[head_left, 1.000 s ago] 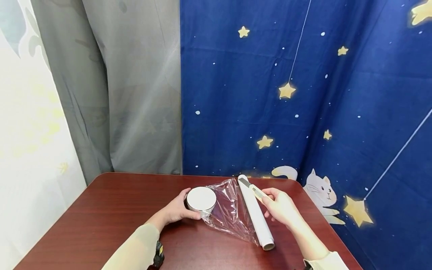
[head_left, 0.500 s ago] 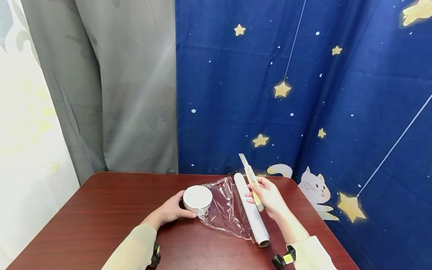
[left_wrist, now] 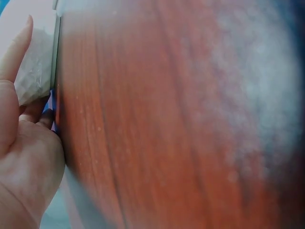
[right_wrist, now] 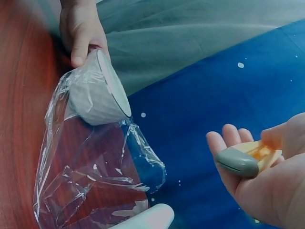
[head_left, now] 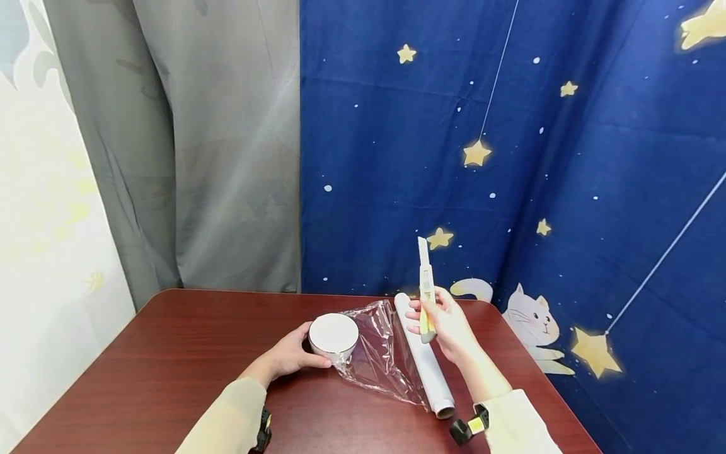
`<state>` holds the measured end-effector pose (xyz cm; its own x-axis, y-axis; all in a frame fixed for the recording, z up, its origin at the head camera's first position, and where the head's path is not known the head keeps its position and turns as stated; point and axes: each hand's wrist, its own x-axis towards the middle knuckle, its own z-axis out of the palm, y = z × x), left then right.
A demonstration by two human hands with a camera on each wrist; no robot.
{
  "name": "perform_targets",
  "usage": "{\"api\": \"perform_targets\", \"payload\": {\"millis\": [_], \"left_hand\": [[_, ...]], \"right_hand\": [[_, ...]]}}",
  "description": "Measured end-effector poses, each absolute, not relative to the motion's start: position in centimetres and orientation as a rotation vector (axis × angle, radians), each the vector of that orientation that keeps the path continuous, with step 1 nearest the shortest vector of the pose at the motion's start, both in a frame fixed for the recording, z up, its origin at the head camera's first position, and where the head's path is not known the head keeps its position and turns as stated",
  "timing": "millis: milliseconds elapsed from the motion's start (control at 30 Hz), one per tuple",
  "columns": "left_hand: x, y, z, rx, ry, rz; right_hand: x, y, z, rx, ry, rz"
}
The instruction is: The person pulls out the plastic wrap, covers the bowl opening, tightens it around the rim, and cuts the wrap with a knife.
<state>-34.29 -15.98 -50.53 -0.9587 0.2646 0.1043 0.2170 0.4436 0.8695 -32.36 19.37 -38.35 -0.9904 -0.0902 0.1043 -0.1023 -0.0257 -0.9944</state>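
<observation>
A white bowl [head_left: 333, 334] stands on the table, and cling film [head_left: 377, 356] runs from it to a white roll [head_left: 424, 356] on its right. With thumb and fingers spread round its left side, my left hand [head_left: 288, 354] grips the bowl, also seen in the left wrist view. My right hand [head_left: 452, 326] holds a yellow and white utility knife [head_left: 426, 287] above the roll, blade out and pointing upward. In the right wrist view the knife's grey end cap [right_wrist: 238, 162] faces the camera, and the film on the bowl's side [right_wrist: 95, 98] looks wrinkled.
The dark red wooden table [head_left: 198, 353] ends at a curtain: grey [head_left: 238, 157] on the left, blue with stars [head_left: 386, 157] on the right. The film lies crumpled between bowl and roll. Each wrist wears a black strap.
My right hand has lifted the knife from over the roll's far end and turned it from pointing left to nearly upright. My left hand has stayed at the bowl.
</observation>
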Motion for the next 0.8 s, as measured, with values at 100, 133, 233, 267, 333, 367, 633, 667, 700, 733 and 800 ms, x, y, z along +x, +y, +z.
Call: {"api": "perform_targets", "payload": {"millis": [100, 133, 233, 267, 333, 367, 633, 667, 700, 733, 800], "left_hand": [[-34.28, -15.99, -50.47, 0.432, 2.617, 1.584], [-34.27, -16.0, -50.46, 0.429, 2.613, 1.588], [-34.2, -16.0, -50.39, 0.422, 2.6, 1.595], [-34.18, -16.0, -50.36, 0.421, 2.597, 1.596], [-34.14, -15.99, -50.34, 0.417, 2.59, 1.599], [-34.12, -15.99, -50.35, 0.414, 2.588, 1.598], [-34.23, -15.98, -50.39, 0.404, 2.583, 1.604], [-34.24, -15.97, -50.39, 0.405, 2.582, 1.606], [-34.25, -15.97, -50.38, 0.405, 2.58, 1.607], [-34.26, -15.96, -50.37, 0.403, 2.581, 1.606], [-34.22, -15.94, -50.31, 0.399, 2.58, 1.604]], "right_hand": [[-32.47, 19.22, -38.06, 0.19, -2.191, 2.226], [-32.51, 19.17, -37.97, 0.176, -2.191, 2.223], [-32.56, 18.99, -37.67, 0.099, -2.172, 2.23], [-32.58, 18.97, -37.6, 0.072, -2.169, 2.224], [-32.67, 18.93, -37.49, 0.016, -2.15, 2.227], [-32.7, 18.92, -37.46, -0.011, -2.142, 2.226], [-32.86, 18.93, -37.48, -0.083, -2.155, 2.148], [-32.86, 18.96, -37.54, -0.086, -2.163, 2.131], [-32.85, 18.99, -37.61, -0.089, -2.167, 2.116], [-32.82, 19.01, -37.66, -0.086, -2.17, 2.106], [-32.75, 19.04, -37.76, -0.075, -2.168, 2.092]]}}
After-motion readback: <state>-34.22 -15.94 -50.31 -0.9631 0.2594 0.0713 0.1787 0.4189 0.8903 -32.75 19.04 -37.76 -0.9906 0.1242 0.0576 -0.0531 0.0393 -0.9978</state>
